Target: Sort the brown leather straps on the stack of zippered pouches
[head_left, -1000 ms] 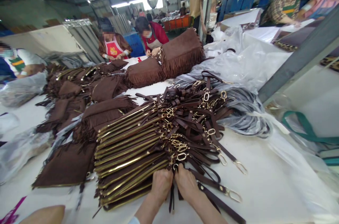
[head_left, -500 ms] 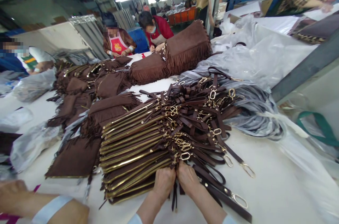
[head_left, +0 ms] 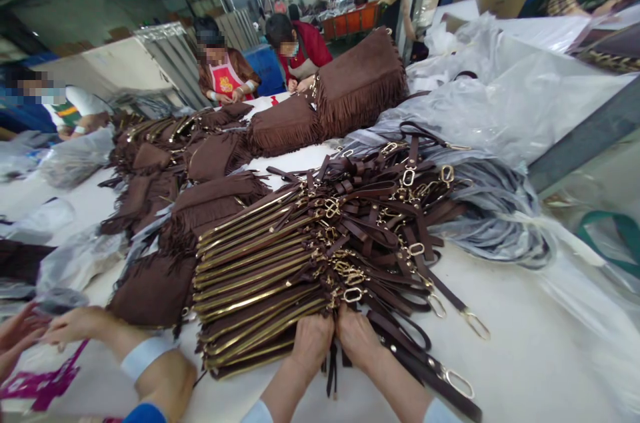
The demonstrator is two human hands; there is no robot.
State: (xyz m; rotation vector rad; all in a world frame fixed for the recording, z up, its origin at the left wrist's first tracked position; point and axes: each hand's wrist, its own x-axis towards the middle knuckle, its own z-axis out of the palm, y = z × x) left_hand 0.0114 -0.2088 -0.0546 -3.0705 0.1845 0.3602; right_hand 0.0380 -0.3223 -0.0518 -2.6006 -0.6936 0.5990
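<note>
Both my left hand point(head_left: 314, 337) and my right hand point(head_left: 354, 336) are closed, knuckles up, side by side at the near right corner of a row of dark brown pouches point(head_left: 260, 306) with gold zips. Their fingertips are bent down out of sight, so what they pinch is hidden. Thin brown strips point(head_left: 331, 373) dangle below and between them. Just above my hands lie gold clasps point(head_left: 353, 295). To the right, a brown wrist strap point(head_left: 425, 364) with a gold oval ring point(head_left: 459, 384) lies by my right wrist, among several more straps point(head_left: 373, 223).
Fringed brown bags point(head_left: 361, 86) lie across the white table point(head_left: 530, 356). Grey strips in plastic point(head_left: 500, 223) sit at right, near a metal post point(head_left: 590, 136). At lower left, a co-worker's arm point(head_left: 150, 363) reaches in over purple ribbon point(head_left: 45, 379). Other people work across the table.
My hands stay in the same place beside the pouches. The co-worker's arm at lower left has moved, and a second hand shows there. The view has shifted slightly.
</note>
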